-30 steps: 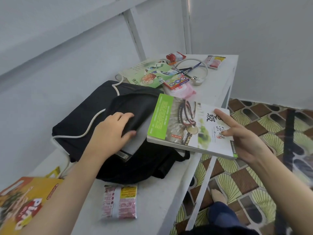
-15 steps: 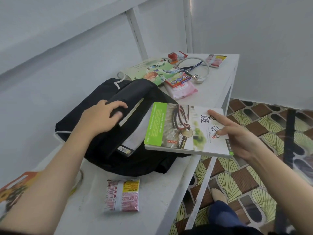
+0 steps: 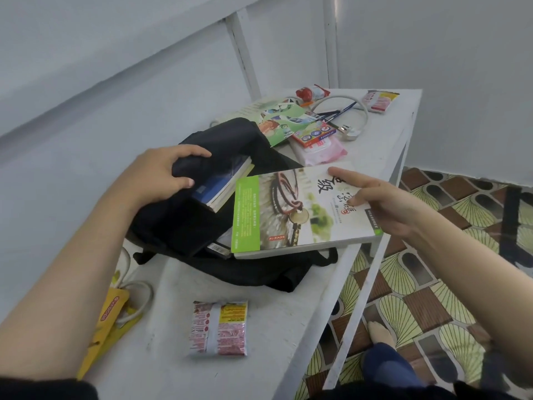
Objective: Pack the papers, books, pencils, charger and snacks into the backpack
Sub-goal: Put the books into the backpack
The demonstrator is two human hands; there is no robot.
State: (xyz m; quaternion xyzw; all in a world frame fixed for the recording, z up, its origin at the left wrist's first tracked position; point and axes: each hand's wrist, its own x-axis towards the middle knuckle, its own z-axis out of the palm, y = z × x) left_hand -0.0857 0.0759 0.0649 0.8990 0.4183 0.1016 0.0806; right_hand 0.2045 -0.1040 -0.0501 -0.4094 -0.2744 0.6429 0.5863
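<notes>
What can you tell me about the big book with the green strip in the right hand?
The book is a large glossy softcover, pale with a green strip along one edge and dark characters. It lies nearly flat, green end over the open black backpack, while the right hand holds the other end, fingers on top.

White worktop [image 3: 271, 327], paint scuffed and greyed along the near stretch; right edge overhangs the floor. Pale grey wall [image 3: 461, 53] behind and to the right. Two white posts [image 3: 243, 53] rise at the far end. Floor [image 3: 415, 307] tiled in brown squares and yellow-green fan shapes. My bare foot [image 3: 380, 333] on the tiles under the worktop edge, blue trouser leg [image 3: 386, 368] above it. Dark upright bar [image 3: 509, 226] at far right.
</notes>
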